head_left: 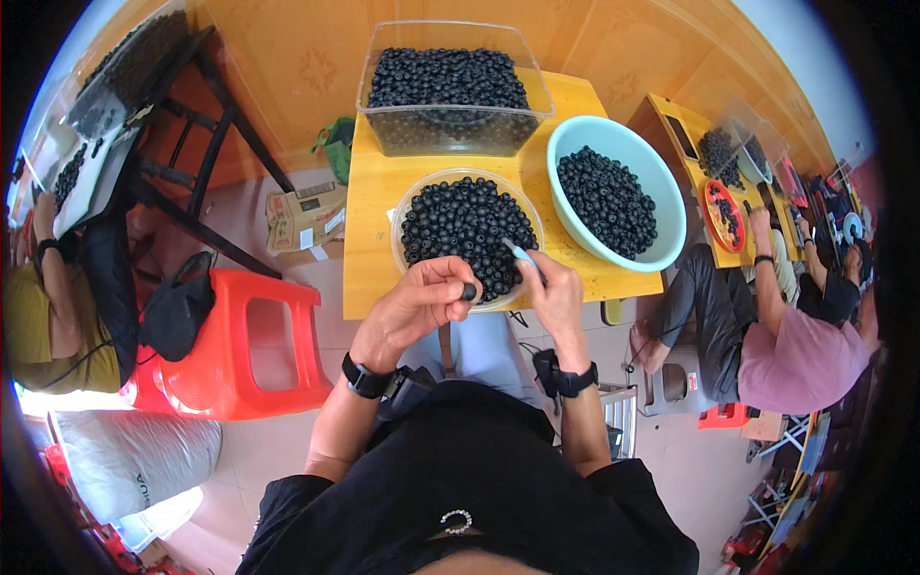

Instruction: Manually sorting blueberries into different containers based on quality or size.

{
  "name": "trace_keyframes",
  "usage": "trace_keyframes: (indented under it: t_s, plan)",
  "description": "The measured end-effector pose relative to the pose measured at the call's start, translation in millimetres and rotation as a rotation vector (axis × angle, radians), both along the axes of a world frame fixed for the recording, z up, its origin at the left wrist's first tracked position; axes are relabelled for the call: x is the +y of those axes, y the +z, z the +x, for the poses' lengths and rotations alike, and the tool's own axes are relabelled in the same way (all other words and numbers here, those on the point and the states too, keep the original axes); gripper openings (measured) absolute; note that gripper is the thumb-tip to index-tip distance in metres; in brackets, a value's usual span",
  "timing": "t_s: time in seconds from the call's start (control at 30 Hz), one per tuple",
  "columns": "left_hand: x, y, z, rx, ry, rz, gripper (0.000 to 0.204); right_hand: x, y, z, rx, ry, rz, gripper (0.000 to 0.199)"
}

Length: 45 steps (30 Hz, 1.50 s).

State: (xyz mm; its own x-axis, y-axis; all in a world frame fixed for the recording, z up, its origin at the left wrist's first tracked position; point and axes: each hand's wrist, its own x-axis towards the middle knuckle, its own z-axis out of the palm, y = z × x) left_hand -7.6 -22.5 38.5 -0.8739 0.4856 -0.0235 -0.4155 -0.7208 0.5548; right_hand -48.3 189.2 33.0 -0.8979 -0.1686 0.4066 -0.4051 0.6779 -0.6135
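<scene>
My left hand [414, 305] pinches one round black bead [469, 291] between thumb and fingertips, at the near rim of a shallow round tub [396, 237]. Black beads [465, 216], several showing small holes, fill that tub. In my right hand [556, 299] is a slim tool with a light-blue handle [523, 255] and a metallic tip. Its tip points left over the beads, a little apart from the one in my left hand. The exact kind of tool is too small to tell.
Behind the tub on the yellow table [369, 283] stands a clear rectangular bin [450, 139] of black beads. A pale-blue basin [663, 177] with more beads sits at right. A red stool [230, 359] is on my left; other people work at tables on both sides.
</scene>
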Motion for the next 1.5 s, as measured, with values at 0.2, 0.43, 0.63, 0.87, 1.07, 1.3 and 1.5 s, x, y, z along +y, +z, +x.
trace_keyframes:
  t_s: [0.2, 0.43, 0.63, 0.87, 1.07, 1.3, 1.5]
  plan:
    - [-0.5, -8.6, -2.7, -0.091, 0.066, 0.076, 0.012, -7.0, 23.9, 16.0, -0.128, 0.102, -0.190, 0.023]
    - [6.0, -11.3, -2.9, -0.075, 0.065, -0.021, 0.016, -26.0, 39.4, 30.1, -0.375, 0.313, -0.519, 0.023]
    - [4.5, -13.1, 1.5, -0.043, 0.025, -0.106, 0.022, -36.0, 45.2, 33.6, -0.667, 0.504, -0.846, 0.010]
    - [4.1, -8.9, 3.5, -0.046, -0.030, -0.037, 0.020, -30.9, 35.6, 34.6, -0.734, 0.373, -0.748, 0.008]
    - [7.7, -17.8, 2.4, -0.070, -0.015, -0.032, 0.018, -32.7, 35.0, 36.2, -0.600, 0.449, -0.732, 0.009]
    - [5.6, -6.9, 1.7, -0.123, 0.270, -0.574, 0.021, 5.5, 51.4, -19.1, -0.293, 0.129, -0.362, 0.019]
    - [-12.2, -22.9, -19.1, 0.052, 0.420, -0.829, 0.024, 45.6, 75.0, -50.2, 0.080, -0.199, -0.412, 0.033]
